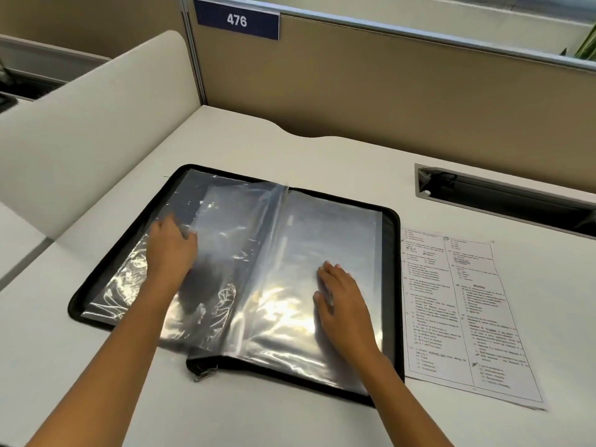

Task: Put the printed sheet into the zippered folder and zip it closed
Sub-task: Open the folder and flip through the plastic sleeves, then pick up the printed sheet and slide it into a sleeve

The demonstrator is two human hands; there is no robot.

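Observation:
A black zippered folder (392, 285) lies open flat on the desk, filled with clear plastic sleeves (300, 227). My left hand (169, 245) is on the left half, its fingers under a clear sleeve that is lifted and curving. My right hand (343, 304) rests flat, fingers apart, on the right-hand sleeves. The printed sheet (464, 314) lies on the desk just right of the folder, touching neither hand. The zipper pull (201, 372) hangs at the folder's near edge by the spine.
The white desk (245, 414) is walled by a tan partition (387, 91) at the back with a "476" sign (237, 20), and a cream divider (96, 130) on the left. A grey cable slot (503, 198) is sunk in the desk at the back right.

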